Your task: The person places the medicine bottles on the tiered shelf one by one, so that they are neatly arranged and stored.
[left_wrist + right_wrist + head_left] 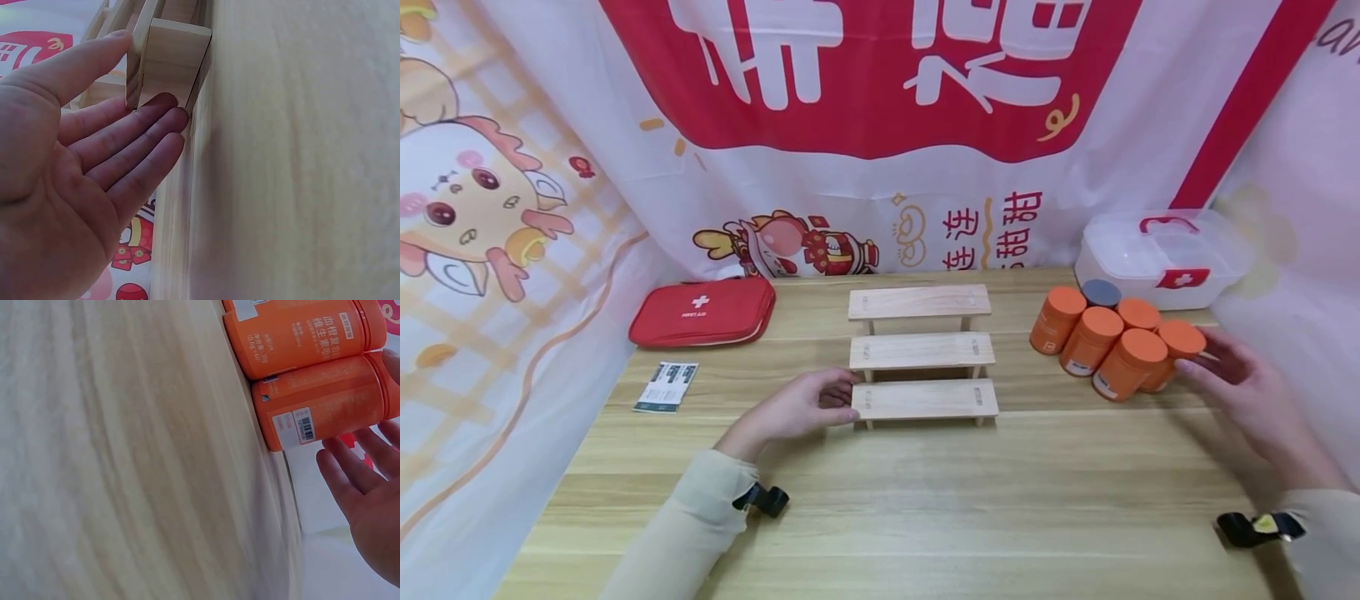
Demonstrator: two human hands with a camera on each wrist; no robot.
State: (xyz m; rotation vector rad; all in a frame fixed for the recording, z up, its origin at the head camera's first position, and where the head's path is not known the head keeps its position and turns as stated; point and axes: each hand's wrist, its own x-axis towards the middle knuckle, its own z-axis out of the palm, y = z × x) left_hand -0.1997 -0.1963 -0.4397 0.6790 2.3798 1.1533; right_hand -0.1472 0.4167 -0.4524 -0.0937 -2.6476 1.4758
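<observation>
A pale wooden three-tier display riser (923, 351) stands mid-table, its boards stepping up toward the back. My left hand (805, 405) holds the left end of the lowest board (928, 401). In the left wrist view its thumb lies against the board's edge, and the fingertips (164, 100) touch the end support. Several orange bottles (1129, 367) cluster to the right; one lid (1101, 292) is grey-blue. Around the rightmost bottle (325, 403) is my right hand (1247, 392), thumb by its lid and fingers fairly straight. Whether those fingers press on it is unclear.
Behind the bottles sits a white translucent first-aid box (1123, 258) with a red handle. A red first-aid pouch (703, 315) lies at the back left, with a small printed packet (667, 386) in front of it. Printed cloth (865, 179) hangs along the back and sides.
</observation>
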